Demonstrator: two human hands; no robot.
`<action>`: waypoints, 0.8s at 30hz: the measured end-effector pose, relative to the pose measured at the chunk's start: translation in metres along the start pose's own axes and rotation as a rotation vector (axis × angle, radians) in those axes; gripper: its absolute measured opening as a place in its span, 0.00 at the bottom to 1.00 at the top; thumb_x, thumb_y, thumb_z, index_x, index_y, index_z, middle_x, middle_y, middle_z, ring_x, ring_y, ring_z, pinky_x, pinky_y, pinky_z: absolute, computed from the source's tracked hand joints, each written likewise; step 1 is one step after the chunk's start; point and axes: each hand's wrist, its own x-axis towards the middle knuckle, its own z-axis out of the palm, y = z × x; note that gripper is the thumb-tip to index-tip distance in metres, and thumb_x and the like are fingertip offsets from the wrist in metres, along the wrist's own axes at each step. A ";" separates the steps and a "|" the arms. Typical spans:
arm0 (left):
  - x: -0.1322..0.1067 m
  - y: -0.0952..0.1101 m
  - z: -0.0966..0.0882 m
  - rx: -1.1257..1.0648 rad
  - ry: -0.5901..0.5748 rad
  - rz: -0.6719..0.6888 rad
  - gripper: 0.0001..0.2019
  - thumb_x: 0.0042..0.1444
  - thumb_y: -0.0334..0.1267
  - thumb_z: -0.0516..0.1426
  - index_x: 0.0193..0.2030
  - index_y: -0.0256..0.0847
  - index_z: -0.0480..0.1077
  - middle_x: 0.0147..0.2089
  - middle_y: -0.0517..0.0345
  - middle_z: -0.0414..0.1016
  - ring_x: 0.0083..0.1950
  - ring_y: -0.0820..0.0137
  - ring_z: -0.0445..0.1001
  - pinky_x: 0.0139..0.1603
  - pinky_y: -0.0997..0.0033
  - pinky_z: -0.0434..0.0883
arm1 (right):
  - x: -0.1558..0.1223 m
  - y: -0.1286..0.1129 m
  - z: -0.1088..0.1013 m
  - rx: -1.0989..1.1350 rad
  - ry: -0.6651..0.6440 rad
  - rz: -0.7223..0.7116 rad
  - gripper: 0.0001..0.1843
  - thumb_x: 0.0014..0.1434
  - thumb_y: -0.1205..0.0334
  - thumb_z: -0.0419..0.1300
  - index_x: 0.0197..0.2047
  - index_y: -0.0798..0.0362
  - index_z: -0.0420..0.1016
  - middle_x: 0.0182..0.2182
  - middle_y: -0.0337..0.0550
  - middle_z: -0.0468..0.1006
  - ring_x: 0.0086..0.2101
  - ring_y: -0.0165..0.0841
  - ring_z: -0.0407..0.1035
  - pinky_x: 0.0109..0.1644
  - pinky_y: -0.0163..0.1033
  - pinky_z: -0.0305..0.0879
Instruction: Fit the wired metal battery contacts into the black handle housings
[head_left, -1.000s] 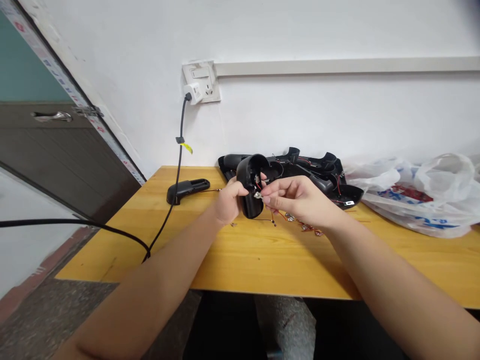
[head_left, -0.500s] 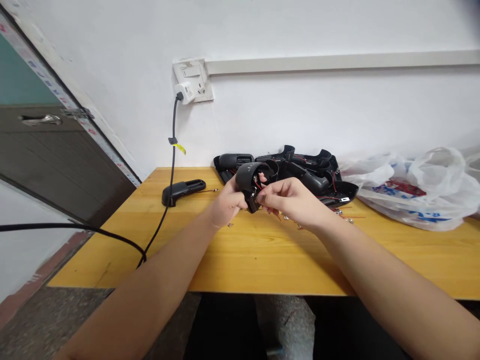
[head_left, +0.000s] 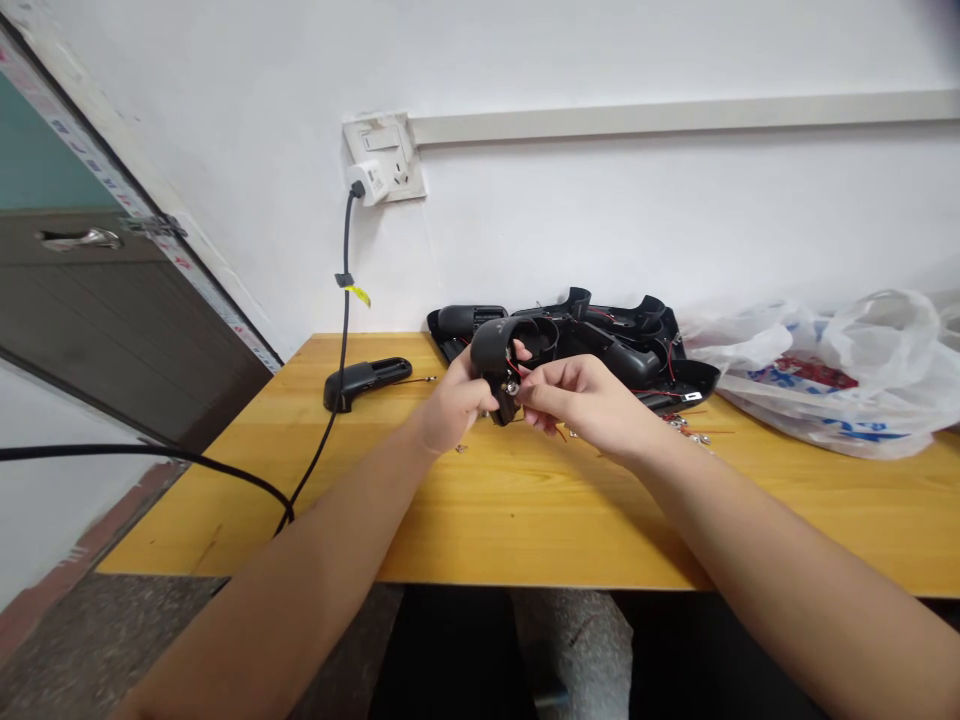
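My left hand (head_left: 454,405) is wrapped round a black curved plastic shell (head_left: 496,352) held above the wooden table (head_left: 525,500). Red wires show inside the shell. My right hand (head_left: 581,400) pinches a small silvery metal part (head_left: 512,387) at the shell's open side, fingertips pressed together. Behind both hands lies a pile of similar black shells (head_left: 600,335) with red wires. Small metal pieces (head_left: 686,428) are scattered on the table by my right wrist.
A black tool (head_left: 366,380) lies at the table's back left, its cable (head_left: 343,300) running up to a wall socket (head_left: 382,160). A white plastic bag (head_left: 832,375) sits at the right. A dark door (head_left: 112,300) stands at the left.
The shell has tipped lower and further from upright in my left hand. My right hand's fingertips have moved in against its open side. The view has shifted slightly to the right.
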 end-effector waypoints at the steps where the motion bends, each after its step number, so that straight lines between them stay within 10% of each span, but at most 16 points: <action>1: 0.001 -0.001 -0.001 -0.004 0.022 0.000 0.27 0.37 0.29 0.57 0.50 0.41 0.73 0.44 0.54 0.78 0.45 0.61 0.76 0.45 0.62 0.72 | 0.000 0.000 0.000 -0.027 0.013 -0.011 0.14 0.61 0.59 0.61 0.26 0.55 0.75 0.22 0.42 0.75 0.22 0.28 0.63 0.25 0.34 0.56; 24: -0.002 -0.003 0.002 -0.066 -0.151 0.004 0.34 0.37 0.28 0.56 0.58 0.40 0.67 0.41 0.54 0.78 0.39 0.62 0.78 0.46 0.54 0.76 | -0.003 -0.006 0.008 0.076 0.008 0.036 0.14 0.60 0.62 0.60 0.23 0.56 0.72 0.20 0.39 0.74 0.21 0.24 0.66 0.24 0.30 0.61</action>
